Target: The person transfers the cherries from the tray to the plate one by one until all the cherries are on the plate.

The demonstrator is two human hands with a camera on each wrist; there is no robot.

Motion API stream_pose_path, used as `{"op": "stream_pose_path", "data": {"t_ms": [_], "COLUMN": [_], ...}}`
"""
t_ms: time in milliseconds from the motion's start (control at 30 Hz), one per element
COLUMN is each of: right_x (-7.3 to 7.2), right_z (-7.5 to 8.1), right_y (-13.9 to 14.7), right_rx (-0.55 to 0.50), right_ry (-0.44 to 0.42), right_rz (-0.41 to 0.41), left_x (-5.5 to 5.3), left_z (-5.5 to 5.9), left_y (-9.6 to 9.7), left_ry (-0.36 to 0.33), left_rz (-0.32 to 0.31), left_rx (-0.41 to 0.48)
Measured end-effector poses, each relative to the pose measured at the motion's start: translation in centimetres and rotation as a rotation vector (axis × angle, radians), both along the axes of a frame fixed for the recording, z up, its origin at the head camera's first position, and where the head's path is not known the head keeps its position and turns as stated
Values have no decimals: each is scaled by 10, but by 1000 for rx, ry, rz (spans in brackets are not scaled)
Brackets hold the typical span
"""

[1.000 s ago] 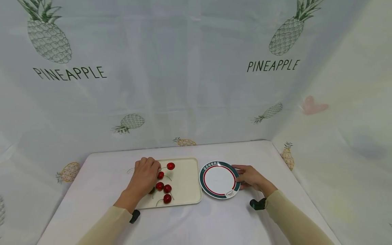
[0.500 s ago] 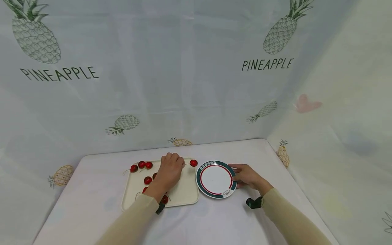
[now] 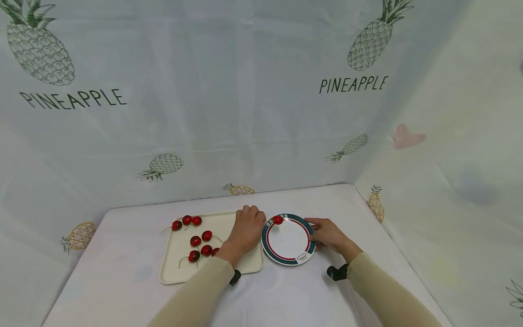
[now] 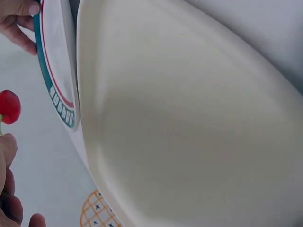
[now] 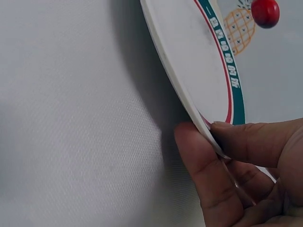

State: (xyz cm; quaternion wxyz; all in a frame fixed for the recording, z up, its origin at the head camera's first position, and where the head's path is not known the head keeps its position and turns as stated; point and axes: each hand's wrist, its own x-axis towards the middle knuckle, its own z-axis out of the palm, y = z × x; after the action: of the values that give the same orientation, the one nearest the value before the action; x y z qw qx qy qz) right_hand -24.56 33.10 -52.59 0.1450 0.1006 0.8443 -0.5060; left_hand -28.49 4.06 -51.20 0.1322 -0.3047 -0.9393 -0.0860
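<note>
My left hand (image 3: pixel 246 231) pinches a red cherry (image 3: pixel 277 220) by its stem. In the head view that cherry overlaps the upper left rim of a round white plate (image 3: pixel 288 240) with a green band and a red ring. In the left wrist view the cherry (image 4: pixel 9 107) hangs just past the fingertips. My right hand (image 3: pixel 332 236) grips the plate's right edge; in the right wrist view the thumb (image 5: pixel 255 142) lies on the rim with fingers underneath. Several cherries with stems (image 3: pixel 206 250) lie on a cream rectangular tray (image 3: pixel 169 268) left of the plate.
The tray's right edge stands close beside the plate. A white cloth covers the table (image 3: pixel 278 295), whose back edge meets a hanging curtain (image 3: pixel 229 113) with pineapple prints. My left forearm (image 3: pixel 200 290) crosses the tray's front edge.
My left hand has moved right from among the cherries on the tray, bringing one cherry to the plate's rim. My right hand keeps hold of the plate. The head view has shifted slightly.
</note>
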Motion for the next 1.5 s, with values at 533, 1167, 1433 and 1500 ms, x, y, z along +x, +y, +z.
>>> {"op": "stream_pose_path", "data": {"t_ms": [533,1167,1433,1500], "right_x": [3,4,5,5], "right_z": [2,0,0,-1], "right_y": [2,2,2,2], "right_rx": [-41,-36,-44,-42], "right_ry": [-9,-4,3,6], "right_rz": [8,-18,-15,-16], "left_x": [-3,-7,-6,-6], "left_z": [-9,-20,-19,-19], "left_y": [34,49,51,52], "left_ry": [-14,71,80,78], "left_rz": [-18,3,8,8], "left_rx": [-132,-333,-364,-352]}}
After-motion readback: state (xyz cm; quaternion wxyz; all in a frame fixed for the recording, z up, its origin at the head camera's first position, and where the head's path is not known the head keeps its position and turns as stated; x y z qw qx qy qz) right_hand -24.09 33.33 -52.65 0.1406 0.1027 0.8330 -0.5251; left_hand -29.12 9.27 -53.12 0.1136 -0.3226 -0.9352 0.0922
